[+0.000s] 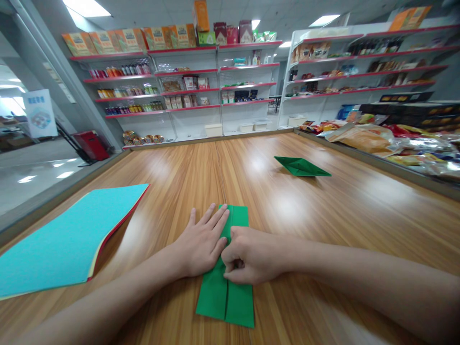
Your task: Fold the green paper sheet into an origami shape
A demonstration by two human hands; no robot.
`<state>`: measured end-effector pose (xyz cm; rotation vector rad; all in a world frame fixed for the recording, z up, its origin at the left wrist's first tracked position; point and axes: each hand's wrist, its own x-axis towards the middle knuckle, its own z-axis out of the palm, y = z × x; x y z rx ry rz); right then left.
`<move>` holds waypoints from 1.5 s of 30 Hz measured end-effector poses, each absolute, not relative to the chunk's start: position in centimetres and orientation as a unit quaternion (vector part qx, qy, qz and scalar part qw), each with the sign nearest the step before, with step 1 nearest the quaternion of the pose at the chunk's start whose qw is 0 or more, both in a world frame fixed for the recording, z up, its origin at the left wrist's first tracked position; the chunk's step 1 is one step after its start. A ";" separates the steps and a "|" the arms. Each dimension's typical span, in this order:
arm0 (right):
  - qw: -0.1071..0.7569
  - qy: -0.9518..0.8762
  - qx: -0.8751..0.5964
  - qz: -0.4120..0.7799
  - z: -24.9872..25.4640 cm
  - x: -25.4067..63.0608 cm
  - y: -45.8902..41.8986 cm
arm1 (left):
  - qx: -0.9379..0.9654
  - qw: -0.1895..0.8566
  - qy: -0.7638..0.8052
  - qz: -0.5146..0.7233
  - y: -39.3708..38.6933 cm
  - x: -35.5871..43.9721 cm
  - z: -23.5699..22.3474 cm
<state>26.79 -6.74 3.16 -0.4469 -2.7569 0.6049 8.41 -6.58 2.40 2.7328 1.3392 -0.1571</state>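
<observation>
A long strip of folded green paper lies on the wooden table in front of me, with a seam running lengthwise down its middle. Flat across its left side rests my left hand, fingers spread and pointing away from me. My right hand is curled into a fist over the strip, its thumb side and knuckles against the paper near the seam. Nothing shows inside the fist. Both hands cover the strip's middle part. Farther off to the right sits a green folded paper shape with pointed ends.
A stack of coloured paper, turquoise on top, lies at the left. The wooden table has a raised rim. Packaged goods lie beyond its right edge. Stocked shelves stand behind, and a red hand truck is at the left.
</observation>
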 end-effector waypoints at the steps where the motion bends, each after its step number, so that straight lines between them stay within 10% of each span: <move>1: 0.143 -0.954 -0.156 0.211 3.1 26.8 -6.8 | 0.896 0.048 0.438 -0.052 -6.6 8.4 2.4; 31: 0.102 -0.985 0.010 0.142 1.9 25.3 -10.5 | 0.893 0.060 0.442 -0.053 -6.1 8.6 2.6; 45: 0.196 -0.932 -0.261 0.158 0.9 27.9 -4.3 | 0.904 0.062 0.422 -0.023 -6.0 7.6 1.2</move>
